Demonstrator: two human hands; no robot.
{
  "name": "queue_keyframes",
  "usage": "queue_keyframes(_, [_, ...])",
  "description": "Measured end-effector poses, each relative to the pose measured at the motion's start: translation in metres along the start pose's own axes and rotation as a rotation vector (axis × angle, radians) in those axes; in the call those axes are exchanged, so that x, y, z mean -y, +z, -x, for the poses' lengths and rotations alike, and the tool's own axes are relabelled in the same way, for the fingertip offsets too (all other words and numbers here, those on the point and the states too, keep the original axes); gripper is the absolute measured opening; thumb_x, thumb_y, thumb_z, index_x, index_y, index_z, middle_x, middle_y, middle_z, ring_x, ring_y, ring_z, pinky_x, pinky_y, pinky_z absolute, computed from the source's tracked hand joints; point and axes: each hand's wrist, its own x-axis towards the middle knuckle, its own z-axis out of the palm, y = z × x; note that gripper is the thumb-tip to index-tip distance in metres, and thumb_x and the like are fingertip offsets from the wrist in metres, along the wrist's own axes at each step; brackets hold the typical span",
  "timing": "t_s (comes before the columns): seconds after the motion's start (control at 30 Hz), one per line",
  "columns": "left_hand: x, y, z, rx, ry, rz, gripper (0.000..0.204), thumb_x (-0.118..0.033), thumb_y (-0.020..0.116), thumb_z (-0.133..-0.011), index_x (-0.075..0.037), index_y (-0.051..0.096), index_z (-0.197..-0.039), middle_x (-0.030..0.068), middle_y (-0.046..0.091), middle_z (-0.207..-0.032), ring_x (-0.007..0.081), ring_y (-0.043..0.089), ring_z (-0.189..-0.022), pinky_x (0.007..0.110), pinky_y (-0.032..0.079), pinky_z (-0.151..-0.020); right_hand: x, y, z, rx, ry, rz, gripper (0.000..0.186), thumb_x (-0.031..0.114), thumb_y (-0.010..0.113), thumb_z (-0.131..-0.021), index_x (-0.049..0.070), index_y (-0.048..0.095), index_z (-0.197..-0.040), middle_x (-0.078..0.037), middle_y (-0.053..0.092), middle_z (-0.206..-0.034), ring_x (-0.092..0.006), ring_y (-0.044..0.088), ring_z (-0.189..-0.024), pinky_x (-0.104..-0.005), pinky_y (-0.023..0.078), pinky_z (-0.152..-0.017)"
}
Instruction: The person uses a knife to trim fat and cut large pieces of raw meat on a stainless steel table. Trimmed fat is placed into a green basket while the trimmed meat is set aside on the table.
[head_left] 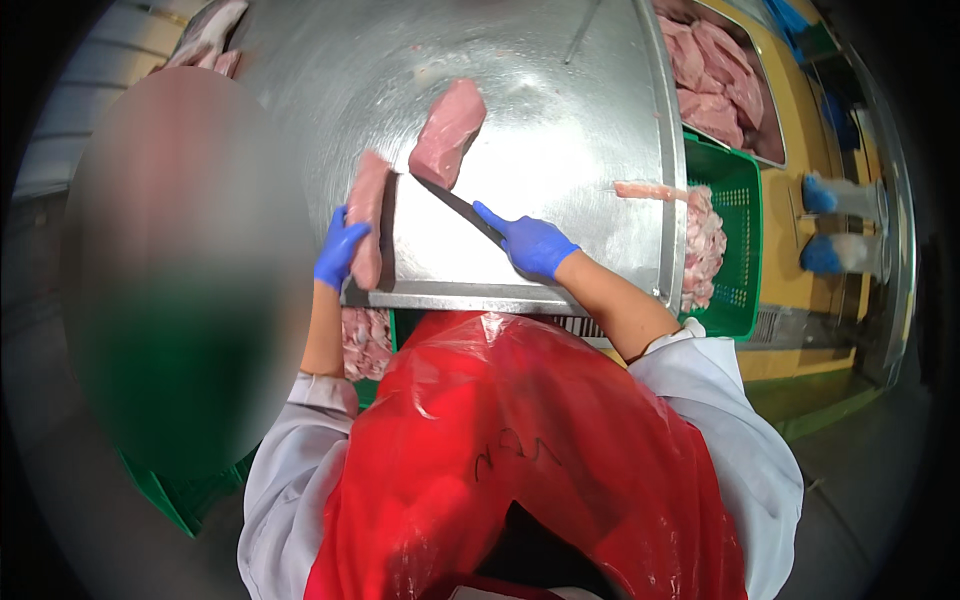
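My left hand (341,247), in a blue glove, is closed on a long strip of raw meat (370,210) near the front edge of the metal table (560,130). The strip stands out over the table's surface, its far end pointing away from me. In my blue-gloved right hand (538,246) is a knife (458,208), the index finger stretched along it and the other fingers wrapped round the handle. The dark blade points to the far left, its tip close to a thick piece of pink meat (450,130) lying beyond both hands.
A thin meat strip (645,190) lies over the table's right rim, by a green basket (742,240) of trimmings. Behind it stands a metal tray (778,140) of meat pieces. More meat (365,343) sits below the front edge. A large blurred patch covers the left side.
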Motion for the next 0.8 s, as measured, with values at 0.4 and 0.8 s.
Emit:
queue_keyframes(0.4, [-0.288,0.210,0.016,0.426,0.527,0.304,0.075,-0.036,0.072,-0.091,-0.001,0.039,-0.149,0.0199,0.051,-0.142,0.0292,0.050,-0.132,0.041,0.038,-0.112,-0.090,0.051,0.121,-0.453,0.025,-0.656,0.080,0.015,0.053,-0.093,0.022,0.014,-0.162,-0.019,0.061,-0.068,-0.0338,0.062,-0.061,-0.0418,0.051,-0.068])
queue_keyframes(0.8, [-0.089,0.158,-0.135,0.372,0.088,-0.062,0.084,-0.020,0.076,-0.075,0.004,0.040,-0.147,0.0209,0.060,-0.134,0.0340,0.061,-0.122,0.041,0.051,-0.099,-0.134,0.168,0.283,-0.859,0.583,-0.945,0.082,0.010,0.056,-0.093,0.030,0.016,-0.161,-0.014,0.061,-0.066,-0.0231,0.060,-0.055,-0.0379,0.052,-0.057])
